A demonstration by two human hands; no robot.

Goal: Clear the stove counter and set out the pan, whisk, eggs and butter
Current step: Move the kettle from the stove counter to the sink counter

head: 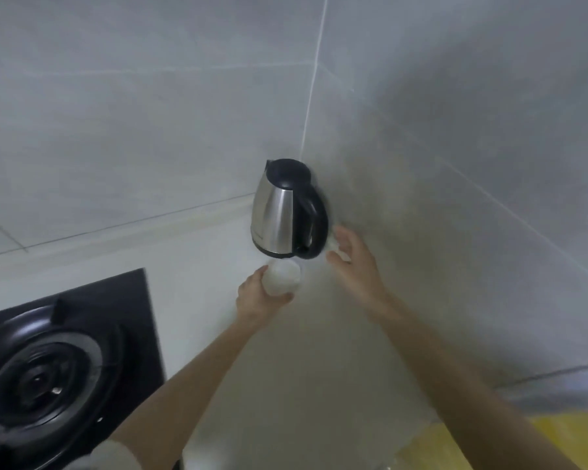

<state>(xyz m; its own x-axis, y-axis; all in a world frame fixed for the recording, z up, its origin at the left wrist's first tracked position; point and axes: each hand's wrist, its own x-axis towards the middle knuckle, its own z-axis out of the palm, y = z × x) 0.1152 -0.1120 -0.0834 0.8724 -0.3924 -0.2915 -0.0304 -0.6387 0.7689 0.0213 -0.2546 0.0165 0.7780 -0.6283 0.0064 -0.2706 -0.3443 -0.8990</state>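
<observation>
Now, white container (pixel 283 277) within left grip (pixel 259 297).

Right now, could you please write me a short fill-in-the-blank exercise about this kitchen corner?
1. The kettle has a ___ handle.
2. The left hand grips a ___ cup.
3. The stove lies to the ___ of the kettle.

Missing words: black; white; left.
</observation>
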